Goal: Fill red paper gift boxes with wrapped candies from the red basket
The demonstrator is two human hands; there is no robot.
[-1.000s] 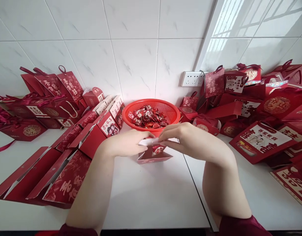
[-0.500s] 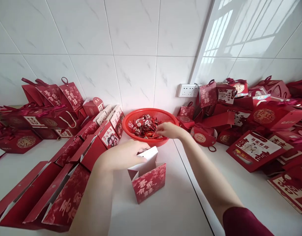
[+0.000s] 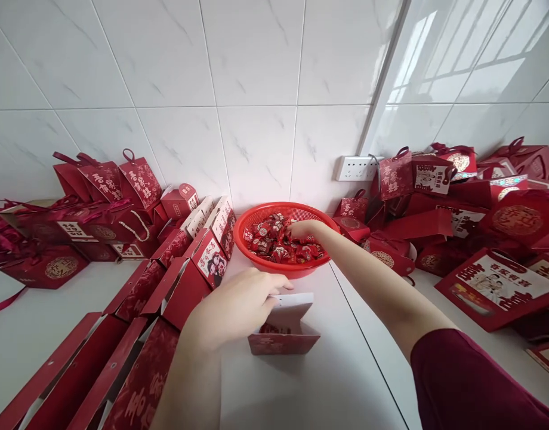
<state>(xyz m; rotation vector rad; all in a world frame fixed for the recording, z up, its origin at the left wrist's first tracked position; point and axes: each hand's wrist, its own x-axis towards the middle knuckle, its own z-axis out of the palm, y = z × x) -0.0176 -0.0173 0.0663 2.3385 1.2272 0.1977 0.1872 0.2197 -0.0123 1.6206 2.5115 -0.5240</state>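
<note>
A small red box with an open white-lined top stands on the white table, and red wrapped pieces show inside it. My left hand is at the box's left and back edge, thumb and fingers on its raised white flap. Behind the box, a red plastic basket holds many red wrapped sweets. My right hand reaches into the basket among the sweets; its fingertips are bent down and partly hidden, so what they hold cannot be made out.
Rows of open red boxes line the left of the white table. Closed red gift boxes are stacked behind them. More boxes pile up at the right. A power socket is on the tiled wall.
The box has been tipped back upright, so its front shows less and its inside more. My right hand has gone deeper into the sweets. The whole view has shifted slightly.
</note>
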